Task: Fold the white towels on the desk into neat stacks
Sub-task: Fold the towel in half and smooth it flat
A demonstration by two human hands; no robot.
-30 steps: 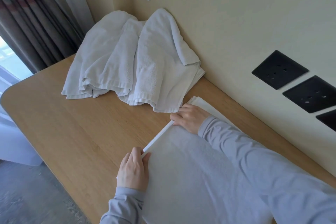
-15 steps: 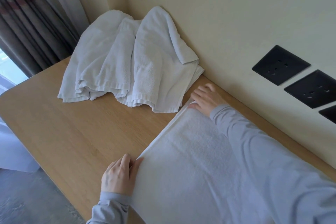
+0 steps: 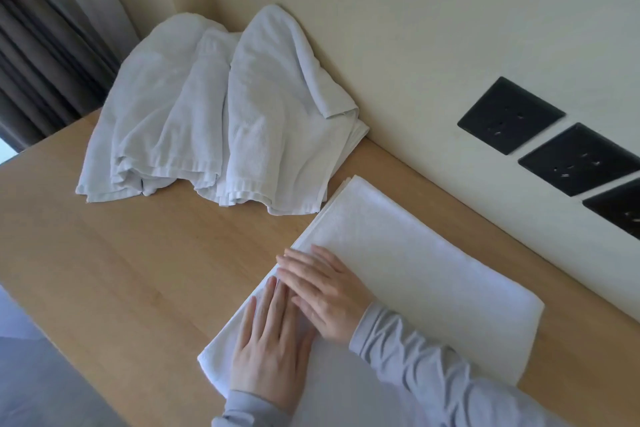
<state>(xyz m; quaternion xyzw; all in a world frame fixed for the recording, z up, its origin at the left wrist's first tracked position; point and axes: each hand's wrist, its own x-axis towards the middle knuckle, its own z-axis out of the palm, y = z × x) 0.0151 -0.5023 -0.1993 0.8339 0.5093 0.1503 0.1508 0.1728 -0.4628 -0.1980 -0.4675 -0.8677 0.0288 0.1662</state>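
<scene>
Both hands lie flat on the folded towel (image 3: 415, 274), fingers straight and close together. The left hand (image 3: 270, 350) presses near the towel's layered edge that faces the middle of the table (image 3: 121, 270). The right hand (image 3: 325, 295) lies just beside it, its fingers partly over the left fingertips. Neither hand pinches anything.

The towel lies near the table's wall-side edge, its far corner just short of the heap of unfolded towels (image 3: 214, 121), which is slumped in the far corner against the wall.

The step looks like smoothing the fold. To do it well, the palms should sweep apart along the layered edge, pushing trapped air and ripples toward the corners (terry cloth springs back if only patted). The stacked hems should line up before the next fold, because any offset here will probably show in the finished stack. Light, even pressure should keep the bottom layer from sliding on the smooth wood.
</scene>
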